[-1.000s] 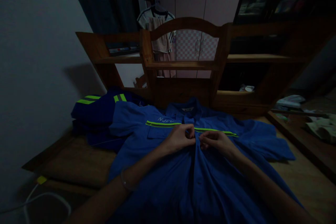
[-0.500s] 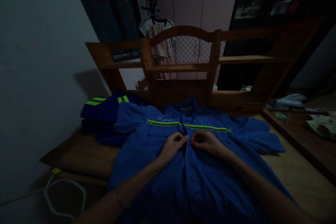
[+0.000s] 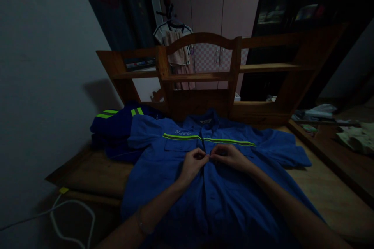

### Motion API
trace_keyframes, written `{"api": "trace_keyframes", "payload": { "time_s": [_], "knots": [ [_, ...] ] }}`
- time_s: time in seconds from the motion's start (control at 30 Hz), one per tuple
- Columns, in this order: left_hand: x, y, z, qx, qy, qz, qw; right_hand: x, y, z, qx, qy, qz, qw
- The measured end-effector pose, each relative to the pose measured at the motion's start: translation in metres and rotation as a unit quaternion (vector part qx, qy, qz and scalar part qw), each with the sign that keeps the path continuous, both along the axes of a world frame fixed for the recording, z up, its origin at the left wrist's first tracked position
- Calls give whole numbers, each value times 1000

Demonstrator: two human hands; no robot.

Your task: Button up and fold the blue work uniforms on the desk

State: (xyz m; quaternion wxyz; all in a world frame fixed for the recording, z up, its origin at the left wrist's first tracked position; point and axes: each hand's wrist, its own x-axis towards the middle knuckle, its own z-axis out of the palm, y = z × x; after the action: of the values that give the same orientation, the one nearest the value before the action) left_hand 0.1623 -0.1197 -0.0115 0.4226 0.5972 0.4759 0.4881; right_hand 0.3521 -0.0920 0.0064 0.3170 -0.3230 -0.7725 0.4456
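both the left hand [image 3: 193, 164] and the right hand [image 3: 230, 157] are pinching the blue shirt [image 3: 157, 177] at its middle front, fingertips nearly meeting. the shirt is lying spread on the table [image 3: 324, 186], its collar pointing toward the wooden shelf [image 3: 200, 103]. its cloth is looking light, soft and prone to creasing; the layered front edge is probably offering the firmest hold. dark blue clothing [image 3: 115, 128] is resting beside one sleeve.

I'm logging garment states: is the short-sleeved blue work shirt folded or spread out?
Spread out: the short-sleeved blue work shirt lies across the wooden tabletop, a sleeve reaching to each side, collar at the far end.
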Motion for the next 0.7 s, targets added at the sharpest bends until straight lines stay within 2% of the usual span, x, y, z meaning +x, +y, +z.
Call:
{"api": "trace_keyframes", "payload": {
  "time_s": [0.1, 0.33, 0.5, 0.7],
  "knots": [
    [-3, 1, -1, -30, -24, -6, 999, -2, -1, -2, 19, 12, -21, 1000],
    [-8, 6, 0, -72, -63, -38, 995, -8, -8, -4, 149, -30, -82, 985],
    [-11, 7, -4, -94, -91, -40, 991, -11, -10, -2, 154, -37, -87, 983],
    [-15, 4, -2, -187, -202, -89, 957, -13, -10, 3, 170, -45, -65, 982]
  ]
}}
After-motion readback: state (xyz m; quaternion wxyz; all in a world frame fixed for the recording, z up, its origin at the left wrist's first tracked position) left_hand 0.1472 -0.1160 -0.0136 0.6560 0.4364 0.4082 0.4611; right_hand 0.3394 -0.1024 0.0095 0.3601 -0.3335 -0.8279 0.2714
